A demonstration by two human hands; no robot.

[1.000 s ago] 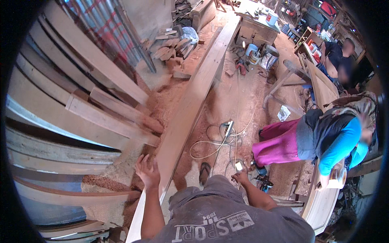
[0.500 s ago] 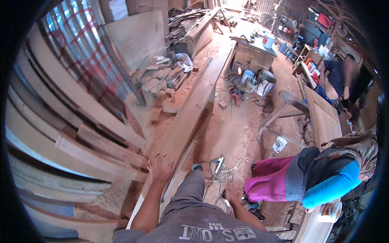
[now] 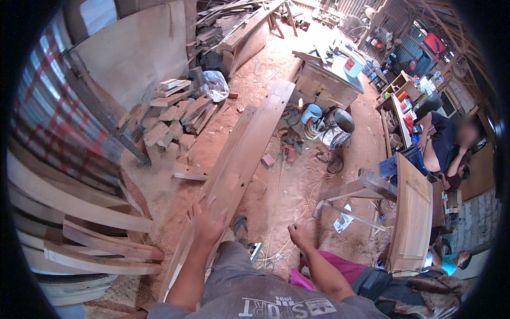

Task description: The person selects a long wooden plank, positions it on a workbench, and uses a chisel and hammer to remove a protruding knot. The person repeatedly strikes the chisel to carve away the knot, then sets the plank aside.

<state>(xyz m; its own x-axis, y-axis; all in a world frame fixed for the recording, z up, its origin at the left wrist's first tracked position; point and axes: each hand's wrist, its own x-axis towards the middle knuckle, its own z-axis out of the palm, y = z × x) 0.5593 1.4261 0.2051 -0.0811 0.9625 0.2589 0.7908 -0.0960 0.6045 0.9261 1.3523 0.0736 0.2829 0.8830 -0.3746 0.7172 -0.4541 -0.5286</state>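
Note:
My left hand [image 3: 207,222] lies on a long brown wooden plank [image 3: 244,158], its fingers spread and gripping nothing. The plank runs from beside my legs toward the far end, and small dark spots mark its face. Over the sandy floor to the right, my right hand [image 3: 300,235] is closed in a loose fist, touching nothing. No object shows in it. Below and right of that hand is the magenta skirt [image 3: 340,266] of another person, partly hidden by my forearm.
Curved boards [image 3: 101,255] stand at the left, and cut wood blocks [image 3: 175,114] are piled beyond. Buckets [image 3: 312,113] sit by a workbench [image 3: 324,80]. At right, a wooden panel [image 3: 411,210] leans near a trestle [image 3: 353,189] and a seated person [image 3: 443,135]. Cords trail across the floor.
My view has shifted forward along the plank. The left hand still rests on the plank. My right hand has swung up and forward. The person in magenta now sits lower in view.

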